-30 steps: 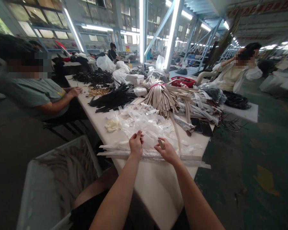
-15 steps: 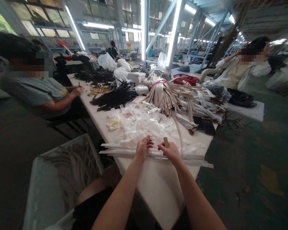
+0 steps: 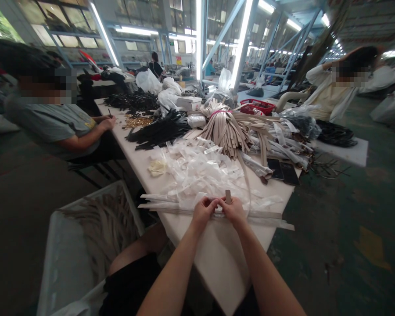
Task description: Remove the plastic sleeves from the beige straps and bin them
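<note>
My right hand [image 3: 232,210] is closed round a beige strip [image 3: 228,196], whose short end stands up above the fingers. Touching it at the fingertips is my left hand [image 3: 204,210], its fingers pinched together; what they hold, if anything, is too small to tell. Long strips in clear wrapping [image 3: 171,205] lie crosswise on the table under and beside both hands. Just beyond the hands spreads a heap of crumpled clear plastic film [image 3: 200,169]. A bundle of beige straps [image 3: 222,127] tied with a pink band rises behind it.
On the table [image 3: 217,272] are black strips [image 3: 161,129], gold-coloured pieces [image 3: 136,122], a red basket [image 3: 256,106] and dark flat objects [image 3: 283,171]. A white bin [image 3: 52,250] of straps stands at lower left. One person [image 3: 55,123] sits left; another [image 3: 331,90] is at right.
My left hand has moved right and closed its fingers, and now meets my right hand. At the right, the other person has lowered an arm.
</note>
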`<state>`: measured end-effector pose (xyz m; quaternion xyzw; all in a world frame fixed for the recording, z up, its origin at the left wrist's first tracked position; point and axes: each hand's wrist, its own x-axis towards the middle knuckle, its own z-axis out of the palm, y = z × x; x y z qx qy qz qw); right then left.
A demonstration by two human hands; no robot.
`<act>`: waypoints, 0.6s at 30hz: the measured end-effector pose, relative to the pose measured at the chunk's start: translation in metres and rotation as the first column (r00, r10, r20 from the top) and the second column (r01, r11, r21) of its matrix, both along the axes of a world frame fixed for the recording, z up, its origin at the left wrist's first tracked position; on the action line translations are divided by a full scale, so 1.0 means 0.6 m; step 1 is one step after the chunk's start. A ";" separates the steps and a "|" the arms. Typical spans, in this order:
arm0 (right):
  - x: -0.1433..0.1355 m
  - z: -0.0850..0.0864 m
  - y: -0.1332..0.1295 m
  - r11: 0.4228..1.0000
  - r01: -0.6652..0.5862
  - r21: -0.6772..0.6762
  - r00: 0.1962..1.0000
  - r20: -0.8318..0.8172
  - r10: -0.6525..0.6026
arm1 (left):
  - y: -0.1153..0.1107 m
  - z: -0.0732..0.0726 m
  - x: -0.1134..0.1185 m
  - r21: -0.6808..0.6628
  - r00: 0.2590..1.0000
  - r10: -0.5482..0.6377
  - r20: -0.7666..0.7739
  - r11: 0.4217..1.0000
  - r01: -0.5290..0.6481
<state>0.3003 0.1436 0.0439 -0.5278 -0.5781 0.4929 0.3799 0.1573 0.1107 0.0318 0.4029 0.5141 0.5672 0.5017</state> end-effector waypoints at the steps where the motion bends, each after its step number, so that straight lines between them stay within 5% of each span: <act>1: -0.003 -0.001 0.001 1.000 0.003 0.008 1.000 -0.003 -0.003 | -0.002 0.000 0.000 0.012 1.000 -0.026 0.015 1.000 0.026; 9: 0.000 0.009 -0.029 0.998 -0.051 -0.025 0.999 0.008 0.052 | 0.013 -0.019 -0.003 -0.052 0.916 0.059 0.396 0.998 -0.042; 18: 0.009 0.013 -0.052 0.985 -0.144 0.097 0.987 0.089 0.135 | 0.014 -0.005 -0.006 -0.049 0.842 0.107 0.529 0.994 -0.095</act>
